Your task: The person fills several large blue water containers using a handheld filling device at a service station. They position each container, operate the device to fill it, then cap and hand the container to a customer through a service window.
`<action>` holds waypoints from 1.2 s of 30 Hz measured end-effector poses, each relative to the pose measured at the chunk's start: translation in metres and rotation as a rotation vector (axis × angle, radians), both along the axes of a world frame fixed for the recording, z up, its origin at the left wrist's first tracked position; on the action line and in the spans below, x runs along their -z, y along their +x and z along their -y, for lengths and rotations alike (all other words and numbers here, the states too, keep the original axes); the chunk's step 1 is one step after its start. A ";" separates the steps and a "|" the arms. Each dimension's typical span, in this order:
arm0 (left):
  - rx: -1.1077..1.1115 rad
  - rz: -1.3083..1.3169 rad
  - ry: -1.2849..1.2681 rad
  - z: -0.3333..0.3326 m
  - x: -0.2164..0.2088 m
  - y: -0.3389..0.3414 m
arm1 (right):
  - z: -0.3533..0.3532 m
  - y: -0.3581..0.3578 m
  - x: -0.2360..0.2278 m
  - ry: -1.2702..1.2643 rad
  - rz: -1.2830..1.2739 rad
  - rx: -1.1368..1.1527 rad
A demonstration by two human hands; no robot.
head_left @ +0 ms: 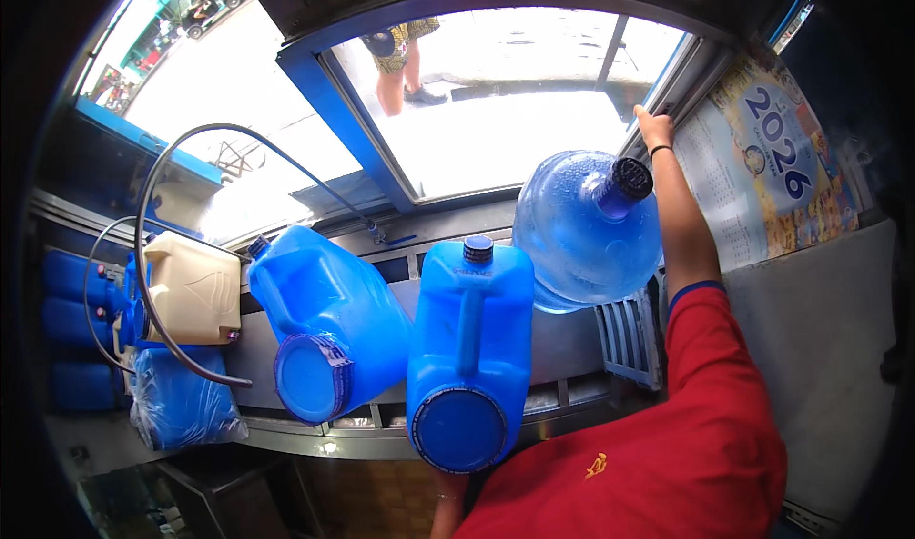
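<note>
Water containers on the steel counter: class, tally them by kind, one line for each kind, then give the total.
Blue jerrycans with a handle: 2
Round clear-blue water bottle with a dark cap: 1
Cream jerrycan: 1
Total: 4
More blue shapes at the far left are too dark to sort.

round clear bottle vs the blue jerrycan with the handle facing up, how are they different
The round water bottle is see-through pale blue and bulbous; the blue jerrycan is opaque, deeper blue and flat-sided. The jerrycan has a moulded handle along its upper face; no handle shows on the round bottle. The round bottle's dark cap points up to the right, while the jerrycan's blue cap points straight toward the window. Both are capped and rest on the metal counter.
</note>
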State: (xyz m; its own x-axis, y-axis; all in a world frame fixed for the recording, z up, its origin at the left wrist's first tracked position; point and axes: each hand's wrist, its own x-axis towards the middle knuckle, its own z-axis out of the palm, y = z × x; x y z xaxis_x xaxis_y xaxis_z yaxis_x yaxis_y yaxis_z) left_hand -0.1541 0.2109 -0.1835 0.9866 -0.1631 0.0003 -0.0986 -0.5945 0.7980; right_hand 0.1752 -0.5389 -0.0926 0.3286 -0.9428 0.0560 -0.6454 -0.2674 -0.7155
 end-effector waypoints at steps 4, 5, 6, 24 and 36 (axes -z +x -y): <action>0.038 -0.020 -0.009 0.009 0.002 0.004 | -0.007 -0.001 -0.013 -0.097 0.046 0.038; 0.044 -0.024 -0.011 0.011 0.002 0.004 | -0.010 0.000 -0.015 -0.084 0.115 0.062; 0.052 -0.026 -0.012 0.013 0.003 0.006 | -0.014 0.001 -0.016 -0.123 0.085 0.061; 0.290 0.015 0.012 0.021 0.015 0.045 | -0.156 0.069 -0.181 -0.214 -0.272 -1.315; 0.187 -0.197 -0.166 0.072 -0.057 0.101 | -0.334 0.165 -0.181 -0.363 -0.205 -1.213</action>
